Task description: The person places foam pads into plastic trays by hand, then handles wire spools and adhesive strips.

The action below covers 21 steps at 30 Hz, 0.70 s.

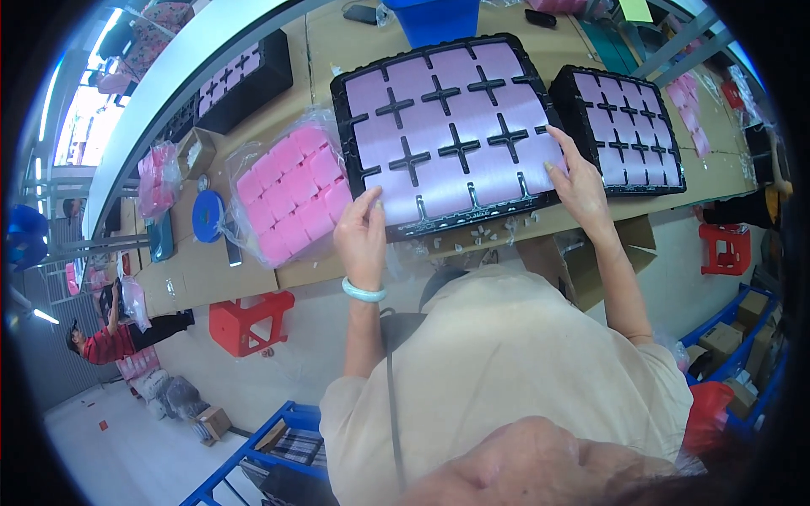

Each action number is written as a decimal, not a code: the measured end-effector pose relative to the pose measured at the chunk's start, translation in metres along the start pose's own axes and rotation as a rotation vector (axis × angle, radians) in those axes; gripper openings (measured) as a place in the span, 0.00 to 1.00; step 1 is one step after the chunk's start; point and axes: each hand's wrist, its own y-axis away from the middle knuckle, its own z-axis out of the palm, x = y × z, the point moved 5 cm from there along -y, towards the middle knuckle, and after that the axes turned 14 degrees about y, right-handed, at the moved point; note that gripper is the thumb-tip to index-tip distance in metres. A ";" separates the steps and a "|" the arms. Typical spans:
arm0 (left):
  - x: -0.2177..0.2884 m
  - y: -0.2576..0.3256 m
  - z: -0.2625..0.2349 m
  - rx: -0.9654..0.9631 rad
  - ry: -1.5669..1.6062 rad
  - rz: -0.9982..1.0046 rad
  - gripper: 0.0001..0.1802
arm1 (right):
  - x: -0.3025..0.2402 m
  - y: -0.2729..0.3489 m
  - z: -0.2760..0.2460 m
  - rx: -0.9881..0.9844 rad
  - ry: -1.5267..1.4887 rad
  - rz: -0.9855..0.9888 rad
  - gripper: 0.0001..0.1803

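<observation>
A black tray (472, 206) with cross-shaped dividers (458, 148) between rows of shiny lilac, rounded pieces (439, 181) is in front of me at the table's near edge. At its near left corner is my left hand (361, 240), its fingers closed on the rim and a pale green bangle (364, 291) on the wrist. My right hand (580, 187) grips the right side, thumb over the lilac surface and index finger along the edge. The fingertips under the rim are hidden. Left of the tray lies a plastic-wrapped block of bright pink pieces (291, 192).
A second filled black tray (620, 126) stands to the right, another (249, 80) at far left. A blue bin (434, 21) is behind. A blue disc (207, 216) lies left. Below are an open carton (620, 253) and red stools (247, 323). A person in red (110, 341) stands at far left.
</observation>
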 end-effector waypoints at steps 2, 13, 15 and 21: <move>0.007 0.002 -0.001 -0.005 -0.035 0.028 0.13 | -0.002 0.002 0.000 0.010 0.014 -0.018 0.31; 0.022 0.009 -0.006 0.074 -0.408 0.154 0.12 | -0.014 0.017 -0.016 0.000 0.290 0.030 0.22; 0.030 0.011 -0.015 0.128 -0.483 0.192 0.12 | -0.015 0.018 -0.025 0.061 0.335 0.024 0.20; 0.046 -0.046 -0.002 0.107 -0.606 0.456 0.16 | -0.022 -0.045 -0.037 0.380 0.448 -0.287 0.18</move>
